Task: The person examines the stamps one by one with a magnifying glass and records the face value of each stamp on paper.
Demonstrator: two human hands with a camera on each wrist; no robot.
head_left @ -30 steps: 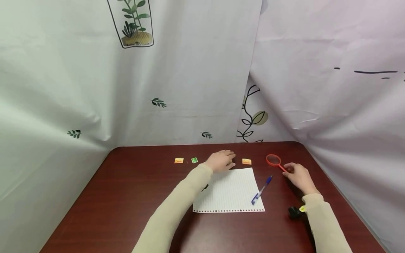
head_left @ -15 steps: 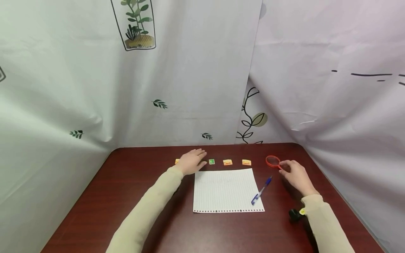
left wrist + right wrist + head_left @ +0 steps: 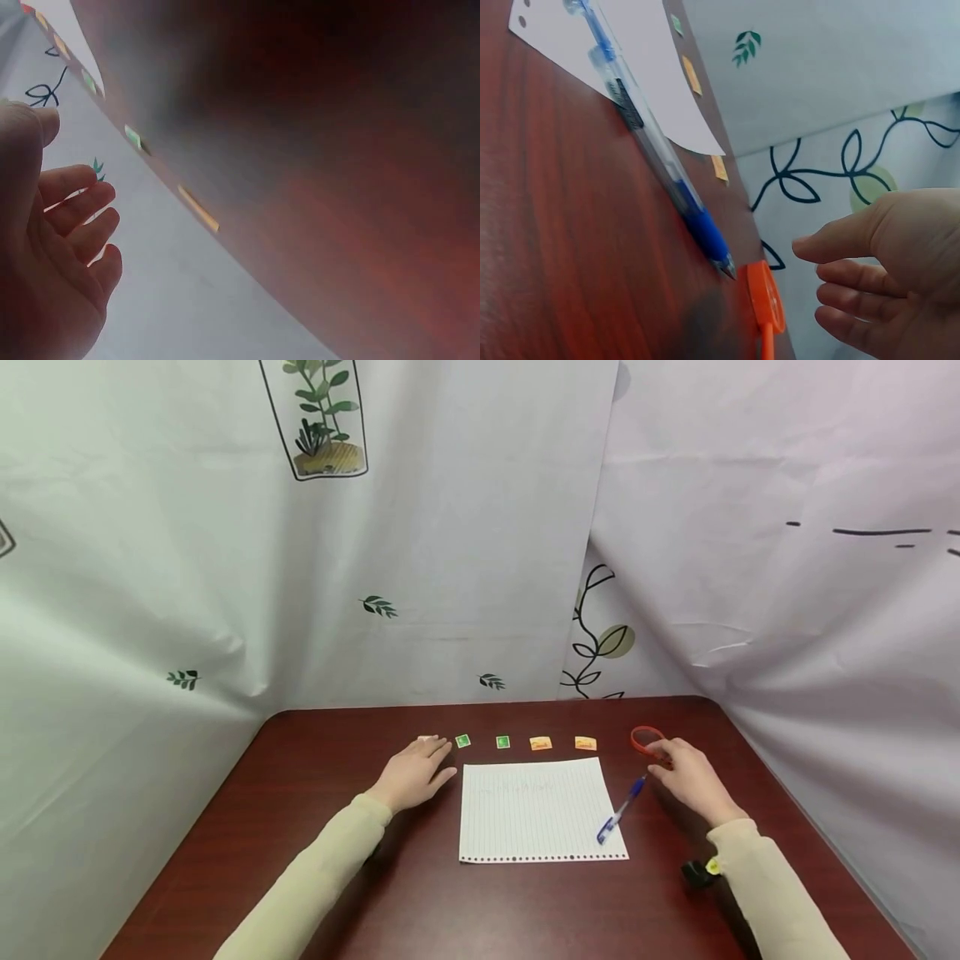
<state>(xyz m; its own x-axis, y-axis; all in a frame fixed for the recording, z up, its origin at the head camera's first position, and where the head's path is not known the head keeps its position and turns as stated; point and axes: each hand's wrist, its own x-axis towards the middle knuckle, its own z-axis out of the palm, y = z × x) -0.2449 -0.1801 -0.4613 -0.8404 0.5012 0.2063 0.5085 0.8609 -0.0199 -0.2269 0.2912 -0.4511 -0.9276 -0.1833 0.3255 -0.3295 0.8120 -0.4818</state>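
My left hand (image 3: 411,775) has its fingers extended at the left end of a row of small stamp-like papers, partly covering the leftmost one. In the left wrist view that leftmost orange paper (image 3: 199,208) lies on the table past the fingers, and nothing is in the palm. My right hand (image 3: 690,781) hovers over the handle end of a red magnifying glass (image 3: 633,737), hiding its handle in the head view. The right wrist view shows loosely bent fingers holding nothing, with the magnifying glass (image 3: 763,304) apart from them. A blue pen (image 3: 621,811) lies left of this hand.
A sheet of lined paper (image 3: 536,818) with faint writing lies mid-table, the pen overlapping its right edge. Behind it are two green papers, left (image 3: 462,741) and right (image 3: 502,742), and two orange ones, left (image 3: 541,743) and right (image 3: 586,743). A white curtain (image 3: 480,568) encloses the table (image 3: 525,910).
My left hand has moved left along the row, uncovering an orange paper and the green ones. My right hand has let go of the magnifying glass's handle and shifted slightly left.
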